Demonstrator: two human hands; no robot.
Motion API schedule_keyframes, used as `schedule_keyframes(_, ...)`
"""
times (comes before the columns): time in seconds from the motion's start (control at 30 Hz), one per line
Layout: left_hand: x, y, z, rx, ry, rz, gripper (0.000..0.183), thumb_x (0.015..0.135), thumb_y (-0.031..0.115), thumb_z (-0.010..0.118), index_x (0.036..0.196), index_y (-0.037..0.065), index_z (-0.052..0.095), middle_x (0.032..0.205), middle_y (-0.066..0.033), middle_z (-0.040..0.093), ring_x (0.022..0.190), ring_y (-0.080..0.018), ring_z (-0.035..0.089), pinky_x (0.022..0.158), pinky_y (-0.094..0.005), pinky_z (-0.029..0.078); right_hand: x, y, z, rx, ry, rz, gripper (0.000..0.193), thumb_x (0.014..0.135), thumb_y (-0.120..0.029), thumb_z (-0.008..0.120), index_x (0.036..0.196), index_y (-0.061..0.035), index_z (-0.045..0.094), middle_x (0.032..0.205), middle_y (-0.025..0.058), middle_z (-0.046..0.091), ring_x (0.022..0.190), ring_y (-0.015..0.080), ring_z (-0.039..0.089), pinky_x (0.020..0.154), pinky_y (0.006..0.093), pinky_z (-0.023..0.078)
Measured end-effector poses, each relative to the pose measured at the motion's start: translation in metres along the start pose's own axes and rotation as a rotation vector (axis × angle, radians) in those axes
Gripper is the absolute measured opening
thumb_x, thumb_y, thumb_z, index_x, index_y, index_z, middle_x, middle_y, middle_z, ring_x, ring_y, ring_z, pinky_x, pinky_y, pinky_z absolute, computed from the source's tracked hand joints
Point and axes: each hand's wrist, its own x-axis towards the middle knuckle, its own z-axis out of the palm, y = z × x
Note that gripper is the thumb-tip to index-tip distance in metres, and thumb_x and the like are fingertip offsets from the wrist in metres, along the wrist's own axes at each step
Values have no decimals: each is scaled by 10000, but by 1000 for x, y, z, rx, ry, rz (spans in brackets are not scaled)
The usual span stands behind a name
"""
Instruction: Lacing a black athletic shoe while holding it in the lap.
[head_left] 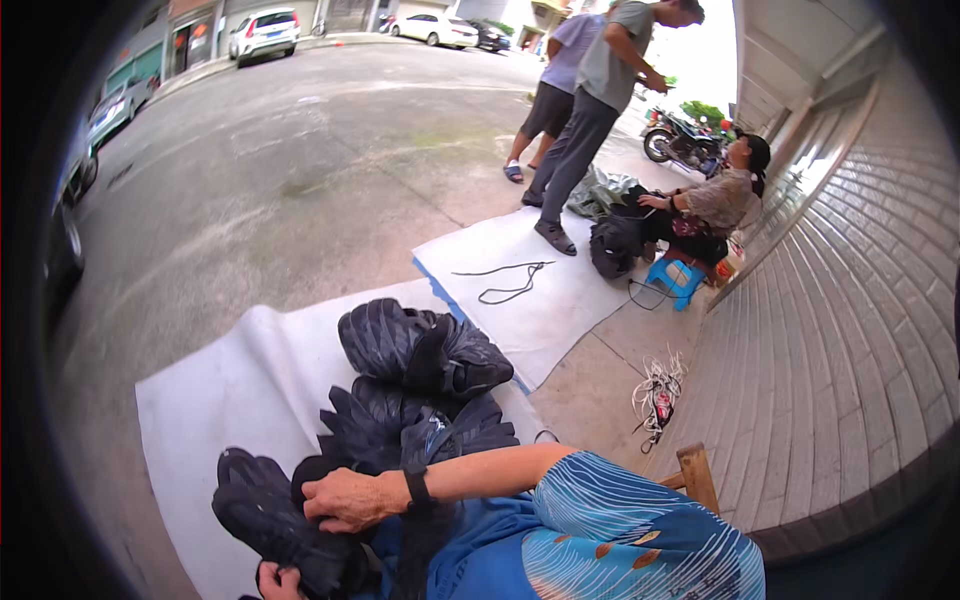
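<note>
A bundle of nested black shoe uppers [265, 510] lies over my lap at the lower left. Bent over its upper right edge, my right hand [345, 500] has its fingers curled round a black shoe upper [312, 474]. At the bottom edge of the picture, my left hand [278, 580] pinches the near end of the bundle; its palm is cut off by the frame. Just beyond my hands lies a fanned pile of black uppers [365, 425]. A thicker bundle of black uppers [425, 345] rests behind that pile, on the white sheet [230, 380].
A second white sheet [500, 240] farther off bears a loose dark cord [515, 290]. Two people stand by it, and a seated person [725, 200] handles black pieces near a blue stool [675, 280]. White strings [657, 395] lie by the tiled wall [850, 300] at right.
</note>
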Motion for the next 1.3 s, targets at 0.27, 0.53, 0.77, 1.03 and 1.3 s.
schedule_keyframes(0.27, 1, 6, 3, -66, 87, 30, 77, 812, 116, 645, 861, 95, 590, 583, 38, 421, 404, -64, 336, 368, -230, 249, -12, 7, -9, 16, -60, -64, 261, 816, -203, 678, 1009, -39, 613, 952, 166, 513, 829, 373, 584, 691, 453, 471)
schedule_keyframes(0.53, 11, -8, -13, 3, -14, 80, 137, 865, 172, 657, 811, 136, 535, 595, 62, 417, 406, -50, 327, 365, -235, 245, -9, 17, -16, -122, -37, -129, 274, 828, -213, 677, 1022, -44, 583, 934, 154, 528, 821, 357, 590, 671, 461, 468)
schedule_keyframes(0.77, -13, 19, -6, -161, -54, -36, 236, 949, 357, 609, 857, 158, 523, 621, 77, 392, 473, -43, 326, 408, -208, 233, -20, 38, -9, -93, 17, -135, 466, 824, -281, 711, 1144, -57, 457, 994, 167, 532, 886, 377, 589, 701, 466, 486)
schedule_keyframes(1.03, 16, -22, -31, 211, -156, 142, 226, 968, 331, 586, 863, 148, 507, 610, 59, 392, 467, -45, 333, 395, -220, 241, -23, 54, 1, -49, 31, -130, 531, 810, -319, 736, 1173, -86, 428, 1017, 156, 496, 846, 375, 582, 663, 462, 477)
schedule_keyframes(1.3, 26, -8, -48, 400, -311, 74, 243, 974, 330, 540, 958, 89, 568, 648, -44, 536, 528, -156, 495, 475, -311, 382, -21, 59, 8, -25, 110, -117, 492, 767, -316, 749, 1116, -97, 481, 997, 138, 517, 833, 360, 589, 653, 454, 483)
